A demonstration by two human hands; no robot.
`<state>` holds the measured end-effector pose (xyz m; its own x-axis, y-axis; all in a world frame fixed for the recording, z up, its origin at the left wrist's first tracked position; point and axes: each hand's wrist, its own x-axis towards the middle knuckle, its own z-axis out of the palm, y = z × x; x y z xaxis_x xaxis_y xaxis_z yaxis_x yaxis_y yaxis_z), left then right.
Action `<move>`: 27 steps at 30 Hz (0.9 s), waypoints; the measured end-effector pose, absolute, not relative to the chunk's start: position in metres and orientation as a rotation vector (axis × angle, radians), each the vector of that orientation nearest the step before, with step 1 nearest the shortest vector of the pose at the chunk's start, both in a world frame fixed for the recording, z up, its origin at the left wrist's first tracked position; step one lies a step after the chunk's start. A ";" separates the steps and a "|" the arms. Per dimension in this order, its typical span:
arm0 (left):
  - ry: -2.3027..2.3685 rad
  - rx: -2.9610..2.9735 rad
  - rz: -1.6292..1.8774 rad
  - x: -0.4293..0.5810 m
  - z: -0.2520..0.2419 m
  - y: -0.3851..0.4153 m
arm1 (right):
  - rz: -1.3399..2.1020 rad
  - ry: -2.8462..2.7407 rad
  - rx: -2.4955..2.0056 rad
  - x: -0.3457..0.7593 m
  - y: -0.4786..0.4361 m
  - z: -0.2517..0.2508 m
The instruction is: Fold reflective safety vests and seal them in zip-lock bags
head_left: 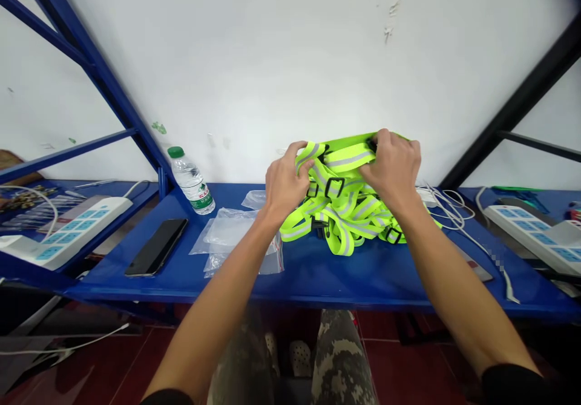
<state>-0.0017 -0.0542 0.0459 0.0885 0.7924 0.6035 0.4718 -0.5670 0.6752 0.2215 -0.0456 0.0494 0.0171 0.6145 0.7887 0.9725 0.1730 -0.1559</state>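
Observation:
Both of my hands grip a neon-yellow reflective strap (348, 157) with a grey stripe, stretched between them above the blue table. My left hand (287, 178) is closed round its left end, thumb pressed against the fingers. At the other end, my right hand (394, 166) is closed on the strap close to a black buckle. Below them lies a tangled pile of similar reflective straps (354, 223) with black plastic buckles. Whether the held strap joins the pile cannot be made out. Clear plastic zip bags (229, 235) lie left of the pile, partly behind my left forearm.
A water bottle (193, 181) with a green cap and a black phone (157, 247) are on the table's left side. White cables (454, 211) run along its right. Power strips (68, 232) flank the blue table (318, 284). A white wall (290, 60) stands behind.

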 end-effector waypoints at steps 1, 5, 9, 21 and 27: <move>1.228 2.123 1.417 -0.009 0.044 -0.053 | -0.536 -1.679 -1.586 0.226 -0.038 0.048; 1.165 2.240 1.007 -0.054 0.021 -0.037 | -0.206 -2.050 -1.620 0.244 -0.022 0.031; 1.514 2.349 0.407 -0.097 -0.015 -0.014 | -0.031 -2.431 -1.410 0.231 -0.047 -0.003; 1.890 2.462 0.328 -0.086 -0.032 0.004 | -0.214 -2.116 -1.569 0.189 -0.043 -0.079; 1.911 2.587 1.163 -0.105 0.016 -0.081 | -0.193 -1.883 -1.590 0.194 -0.020 -0.081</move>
